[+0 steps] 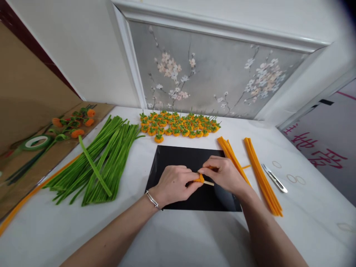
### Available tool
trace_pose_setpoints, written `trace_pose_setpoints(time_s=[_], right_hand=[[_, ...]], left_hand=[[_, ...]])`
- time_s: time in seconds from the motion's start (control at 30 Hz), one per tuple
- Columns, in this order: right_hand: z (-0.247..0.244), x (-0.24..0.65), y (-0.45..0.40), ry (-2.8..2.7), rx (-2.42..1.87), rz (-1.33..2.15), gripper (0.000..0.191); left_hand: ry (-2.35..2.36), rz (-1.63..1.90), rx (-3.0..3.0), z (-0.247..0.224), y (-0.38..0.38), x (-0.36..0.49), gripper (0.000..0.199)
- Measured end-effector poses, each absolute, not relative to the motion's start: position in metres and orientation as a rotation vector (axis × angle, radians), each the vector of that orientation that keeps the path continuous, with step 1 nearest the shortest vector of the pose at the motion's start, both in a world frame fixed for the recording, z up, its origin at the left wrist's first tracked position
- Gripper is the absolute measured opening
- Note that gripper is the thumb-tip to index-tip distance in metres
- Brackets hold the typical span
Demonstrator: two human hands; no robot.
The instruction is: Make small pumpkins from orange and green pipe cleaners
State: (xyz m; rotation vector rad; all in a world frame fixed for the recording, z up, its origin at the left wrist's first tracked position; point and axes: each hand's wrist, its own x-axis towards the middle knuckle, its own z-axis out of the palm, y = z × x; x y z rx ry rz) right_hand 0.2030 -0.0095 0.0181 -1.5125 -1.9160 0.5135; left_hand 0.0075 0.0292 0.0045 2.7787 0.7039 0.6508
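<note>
Over the black mat (178,155), my left hand (178,183) pinches a thin pale stick (209,183) with an orange pipe cleaner (201,177) looped around it. My right hand (221,172) is closed on the other part of that same orange pipe cleaner, close to the left fingertips. The far end of the stick pokes out to the right below my right fingers. Part of the pipe cleaner is hidden inside both hands. A bundle of orange pipe cleaners (232,155) lies just beyond my right hand, and a second orange bundle (261,174) lies further right.
Green pipe cleaners (102,167) are heaped on the left. Small orange pumpkin-like pieces with green tops (178,126) stand in rows at the back. Metal scissors or snips (274,178) and elastic rings (291,178) lie at right. Green tape (36,142) sits on cardboard at far left.
</note>
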Motion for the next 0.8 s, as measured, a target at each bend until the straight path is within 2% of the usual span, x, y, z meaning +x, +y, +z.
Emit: trace_pose_setpoints(time_s=[0.23,0.3,0.43,0.8], right_hand=[[0.013,0.209,-0.010,-1.931,-1.579,0.800,0.038],[0.013,0.210,-0.011,-1.936,-1.567,0.871,0.035],[0.018,0.209,-0.015,-1.967,-1.523,0.901,0.027],[0.020,0.204,-0.020,-2.070,-1.464,0.844,0.034]], left_hand=[[0.737,0.789,2.493,0.005,0.031,0.008,0.017],[0.788,0.831,2.385,0.004,0.031,0.008,0.016],[0.762,0.876,2.307,0.003,0.031,0.008,0.030],[0.718,0.871,2.250,0.003,0.034,0.010,0.022]])
